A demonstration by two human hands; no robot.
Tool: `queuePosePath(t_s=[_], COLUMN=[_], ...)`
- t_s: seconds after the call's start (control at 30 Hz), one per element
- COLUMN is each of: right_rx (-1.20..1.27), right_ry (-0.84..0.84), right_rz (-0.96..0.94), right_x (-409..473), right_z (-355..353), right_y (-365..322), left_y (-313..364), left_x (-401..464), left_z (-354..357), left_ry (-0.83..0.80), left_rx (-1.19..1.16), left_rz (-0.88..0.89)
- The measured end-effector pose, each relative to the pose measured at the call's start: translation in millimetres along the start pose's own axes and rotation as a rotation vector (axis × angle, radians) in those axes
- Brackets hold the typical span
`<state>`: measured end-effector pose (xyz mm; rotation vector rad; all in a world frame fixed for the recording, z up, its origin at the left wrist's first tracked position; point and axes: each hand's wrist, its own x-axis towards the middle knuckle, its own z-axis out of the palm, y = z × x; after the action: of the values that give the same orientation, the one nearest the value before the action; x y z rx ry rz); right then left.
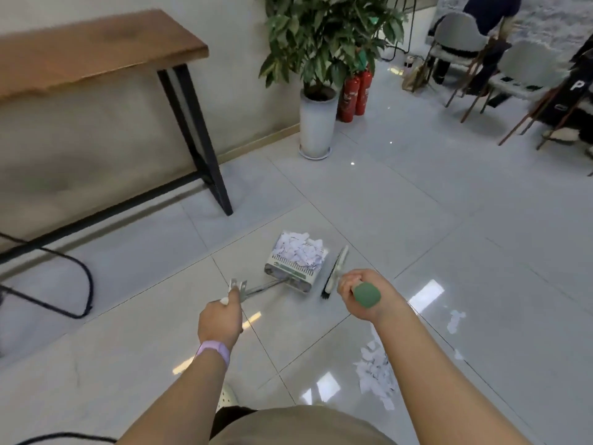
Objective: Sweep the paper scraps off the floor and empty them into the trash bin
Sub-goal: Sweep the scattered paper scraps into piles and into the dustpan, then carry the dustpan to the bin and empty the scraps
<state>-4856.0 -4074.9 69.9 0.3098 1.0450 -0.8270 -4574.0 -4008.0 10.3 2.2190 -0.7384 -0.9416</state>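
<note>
A white dustpan (290,274) sits on the tiled floor, heaped with white paper scraps (296,250). My left hand (221,319) grips the top of its thin metal handle (237,289). My right hand (362,295) is curled round the green-tipped broom handle (366,295). The broom head (333,273) with dark bristles stands just right of the dustpan. More paper scraps (375,370) lie on the floor under my right forearm, and a few further pieces (455,321) lie to the right. No trash bin is in view.
A wooden table with black legs (199,136) stands at the left by the wall, with black cables (80,284) on the floor. A potted plant (316,123) and red fire extinguishers (354,91) stand behind. Chairs (519,78) and a person are at the far right.
</note>
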Motion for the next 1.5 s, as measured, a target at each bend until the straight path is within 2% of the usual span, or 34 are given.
queuePosePath(t_s=[0.17,0.27,0.4,0.5,0.67,0.93,1.13,1.33,1.5], right_rx=[-0.413,-0.714,-0.827,-1.045,-1.251,-1.548,-1.937,-2.430,-2.640], right_ry=[0.016,0.027,-0.008,-0.046,-0.111,-0.285,-0.402,-0.506,-0.558], right_rz=[0.051,0.000,-0.012,-0.042,-0.021,0.270,0.438,0.501,0.556], right_x=[-2.5,-1.9,-9.1,-11.5,-7.3,15.5,30.4,35.4,42.1], right_z=[47.2,79.0,118.8,141.3,165.9,221.3,267.4,300.9,306.7], right_y=[81.9,141.7,237.0,308.1,418.0,555.9,658.9,751.8,798.6], left_y=[-45.3,-85.0,-157.2,-220.9,-304.5,-398.7,-464.5,-483.7,-483.1], left_x=[-10.2,-19.4,-37.2,-56.3,-96.1,-166.5,-199.5,-195.7,-179.7], left_z=[-80.2,-138.0,-221.5,-286.0,-358.2,-416.9,-451.3,-461.0,-456.7], left_ry=[0.191,0.298,0.400,0.482,0.615,0.818,0.911,1.026,1.085], left_rx=[-0.119,-0.165,-0.233,-0.291,-0.358,-0.384,-0.323,-0.349,-0.423], left_rz=[-0.055,-0.059,-0.162,-0.218,-0.307,-0.493,-0.671,-0.821,-0.959])
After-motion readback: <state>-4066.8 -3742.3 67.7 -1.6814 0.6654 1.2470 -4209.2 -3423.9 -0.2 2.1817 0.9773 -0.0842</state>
